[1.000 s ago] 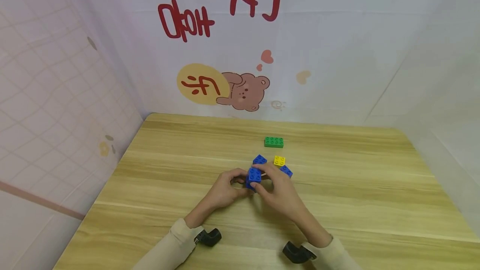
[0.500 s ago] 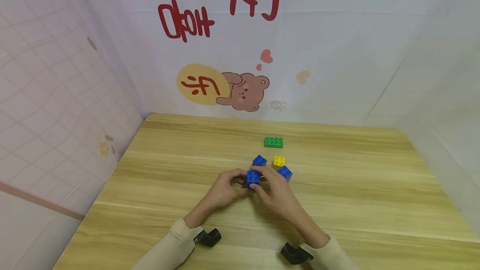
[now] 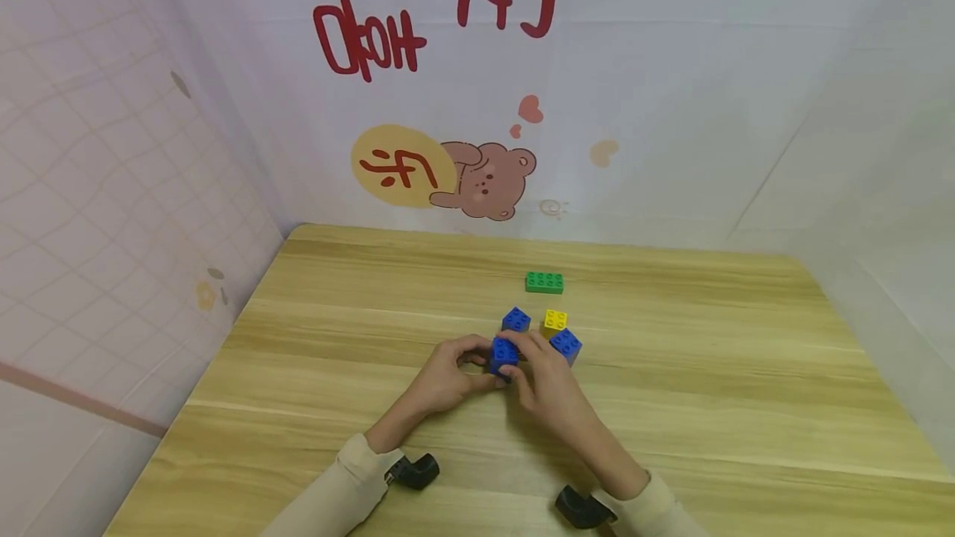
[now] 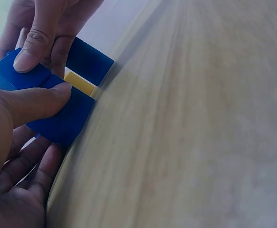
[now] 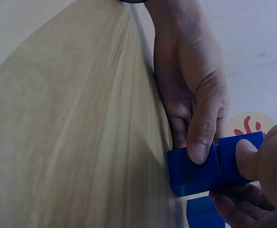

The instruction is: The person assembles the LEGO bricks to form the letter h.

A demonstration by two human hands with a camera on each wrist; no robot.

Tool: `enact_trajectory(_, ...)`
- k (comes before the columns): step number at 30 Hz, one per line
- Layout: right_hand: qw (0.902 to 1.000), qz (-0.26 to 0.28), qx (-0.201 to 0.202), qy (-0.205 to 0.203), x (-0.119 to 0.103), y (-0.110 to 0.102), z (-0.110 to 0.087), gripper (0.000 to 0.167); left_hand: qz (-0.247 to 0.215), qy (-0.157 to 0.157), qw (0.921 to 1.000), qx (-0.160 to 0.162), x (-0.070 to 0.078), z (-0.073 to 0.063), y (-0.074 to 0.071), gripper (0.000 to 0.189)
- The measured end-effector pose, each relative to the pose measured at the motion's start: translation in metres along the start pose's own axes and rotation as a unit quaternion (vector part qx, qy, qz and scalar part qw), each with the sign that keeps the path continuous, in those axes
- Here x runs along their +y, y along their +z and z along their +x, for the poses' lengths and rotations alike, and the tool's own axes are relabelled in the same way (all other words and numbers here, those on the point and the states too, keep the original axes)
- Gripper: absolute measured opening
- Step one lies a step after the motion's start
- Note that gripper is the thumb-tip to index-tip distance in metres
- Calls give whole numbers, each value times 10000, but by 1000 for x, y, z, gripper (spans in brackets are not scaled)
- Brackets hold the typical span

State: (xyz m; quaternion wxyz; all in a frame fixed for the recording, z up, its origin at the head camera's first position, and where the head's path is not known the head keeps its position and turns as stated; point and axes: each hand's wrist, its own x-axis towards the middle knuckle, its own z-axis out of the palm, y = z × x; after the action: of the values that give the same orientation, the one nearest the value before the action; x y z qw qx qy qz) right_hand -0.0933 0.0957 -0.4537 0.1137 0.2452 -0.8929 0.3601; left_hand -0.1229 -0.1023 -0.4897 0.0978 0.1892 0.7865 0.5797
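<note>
My left hand grips a blue toy building brick low at the tabletop, its thumb across the near side. On top of that brick sits a second blue brick, pinched between the thumb and fingers of my right hand. A thin dark seam shows between the two bricks in the right wrist view. Just beyond the hands stands another blue brick. To the right of the right hand's fingers are one more blue brick and a small yellow brick, close together.
A longer green brick lies farther back on the wood-grain table. Behind the table hangs a white printed cloth, and another patterned cloth borders the left side.
The upper blue brick has come down and slightly left onto the lower one, with my right hand moving along. My left hand has stayed in place. More of the right-hand blue brick shows.
</note>
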Motion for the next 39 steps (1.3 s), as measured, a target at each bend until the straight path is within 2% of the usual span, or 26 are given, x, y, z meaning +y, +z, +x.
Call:
enact_trajectory(7,9999,-76,62,-92,-2,0,1,42,66,5,10000,15,1,0,-1,36)
enact_trajectory(17,9987,-395,129,-304,-3,0,4,41,-425,-179,9987,231,4,1,-1,38)
enact_trajectory(26,9996,-226,124,-61,-2,1,3,42,-598,-255,9974,326,4,2,-1,42)
enact_trajectory(35,9992,-308,98,226,-6,4,0,42,-937,-11,9956,51,1,2,-4,38)
enact_trajectory(39,9987,-434,20,256,-9,4,-1,41,-835,-8,9965,46,1,0,-4,36)
